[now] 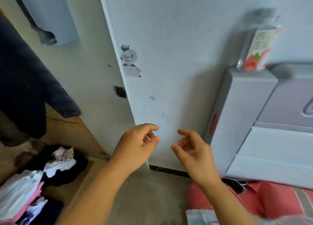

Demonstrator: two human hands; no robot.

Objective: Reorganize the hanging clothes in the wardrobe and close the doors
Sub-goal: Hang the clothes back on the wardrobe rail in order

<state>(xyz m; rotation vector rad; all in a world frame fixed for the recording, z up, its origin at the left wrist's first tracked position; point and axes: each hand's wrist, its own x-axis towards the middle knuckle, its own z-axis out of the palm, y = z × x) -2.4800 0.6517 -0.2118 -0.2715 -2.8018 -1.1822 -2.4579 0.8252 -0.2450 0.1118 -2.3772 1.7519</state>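
A white wardrobe door (169,46) stands open edge-on in the middle of the view, with a small sticker on it. Left of it is the wardrobe's inside, where a dark navy garment (25,82) hangs with its sleeve drooping. A light blue garment (50,16) hangs further back. My left hand (137,146) and my right hand (193,150) hover low in front of the door's lower part, fingers loosely curled, holding nothing. Neither hand touches the door as far as I can see.
A heap of folded and loose clothes (39,179) lies on the wardrobe floor at lower left. A grey cabinet (245,116) with a juice carton (260,48) on top stands at the right. Pink striped bedding (271,199) lies at lower right.
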